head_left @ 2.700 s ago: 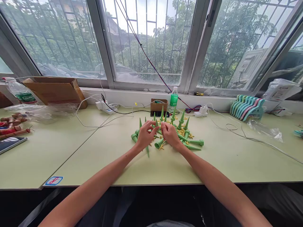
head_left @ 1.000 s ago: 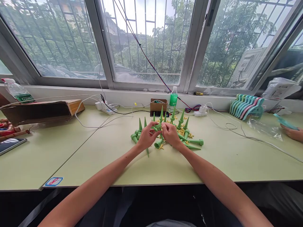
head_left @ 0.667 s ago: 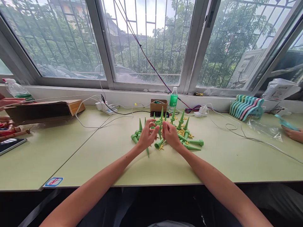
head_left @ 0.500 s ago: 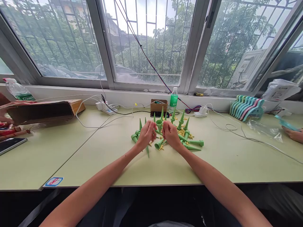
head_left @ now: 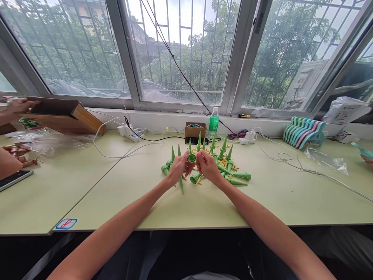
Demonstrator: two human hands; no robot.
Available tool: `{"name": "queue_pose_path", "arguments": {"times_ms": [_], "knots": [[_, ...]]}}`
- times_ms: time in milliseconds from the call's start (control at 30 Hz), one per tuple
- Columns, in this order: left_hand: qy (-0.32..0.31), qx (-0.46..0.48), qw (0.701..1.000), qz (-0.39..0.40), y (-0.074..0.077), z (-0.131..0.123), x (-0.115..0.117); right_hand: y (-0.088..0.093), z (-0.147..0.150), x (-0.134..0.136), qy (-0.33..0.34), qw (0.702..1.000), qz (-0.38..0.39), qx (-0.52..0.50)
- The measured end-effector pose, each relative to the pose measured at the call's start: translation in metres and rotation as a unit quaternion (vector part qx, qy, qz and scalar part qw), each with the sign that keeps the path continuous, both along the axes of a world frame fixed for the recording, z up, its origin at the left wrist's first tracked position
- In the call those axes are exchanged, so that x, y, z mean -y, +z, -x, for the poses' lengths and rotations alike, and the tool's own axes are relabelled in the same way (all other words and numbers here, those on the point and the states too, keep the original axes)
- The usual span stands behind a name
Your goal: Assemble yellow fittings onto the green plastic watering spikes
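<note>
My left hand [head_left: 178,169] is closed around a green cone piece [head_left: 191,158], whose round open end faces me. Close beside it on the right, my right hand [head_left: 206,165] has its fingers pinched near the rim; whatever they hold is too small to make out. Behind my hands, several green spikes [head_left: 223,148] stand upright on the table. More green cones [head_left: 241,176] lie on their sides to the right, and small yellow pieces [head_left: 224,163] are scattered among them.
A person's hand tilts a cardboard box [head_left: 68,116] at the left, above clear plastic and a phone [head_left: 16,179]. At the back are a small box [head_left: 190,132], a bottle [head_left: 214,119] and cables. Coloured hangers [head_left: 304,133] stand at the right, near another person's hand.
The green cone is now in my left hand, its open end turned toward me. My right hand has shifted slightly left. At the left, the cardboard box has been lifted, showing plastic beneath.
</note>
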State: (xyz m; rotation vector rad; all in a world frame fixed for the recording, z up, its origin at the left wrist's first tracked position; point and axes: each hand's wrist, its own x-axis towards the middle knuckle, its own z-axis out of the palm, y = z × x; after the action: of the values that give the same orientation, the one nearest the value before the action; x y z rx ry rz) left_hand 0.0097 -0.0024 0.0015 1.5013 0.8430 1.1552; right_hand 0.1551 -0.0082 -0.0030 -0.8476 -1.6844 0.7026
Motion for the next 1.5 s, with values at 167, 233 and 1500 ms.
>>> {"name": "queue_pose_path", "arguments": {"times_ms": [167, 233, 1500], "knots": [[0.006, -0.005, 1.0, -0.013, 0.0, 0.001, 0.0, 0.001, -0.001, -0.001, 0.018, 1.0, 0.019, -0.006], [0.008, -0.011, 1.0, -0.021, 0.0, 0.001, -0.001, 0.002, -0.001, -0.001, 0.025, 0.999, 0.019, -0.012], [0.104, -0.139, 0.944, -0.28, -0.006, -0.002, 0.001, 0.0, -0.004, -0.01, -0.091, 0.996, 0.013, 0.019]]}}
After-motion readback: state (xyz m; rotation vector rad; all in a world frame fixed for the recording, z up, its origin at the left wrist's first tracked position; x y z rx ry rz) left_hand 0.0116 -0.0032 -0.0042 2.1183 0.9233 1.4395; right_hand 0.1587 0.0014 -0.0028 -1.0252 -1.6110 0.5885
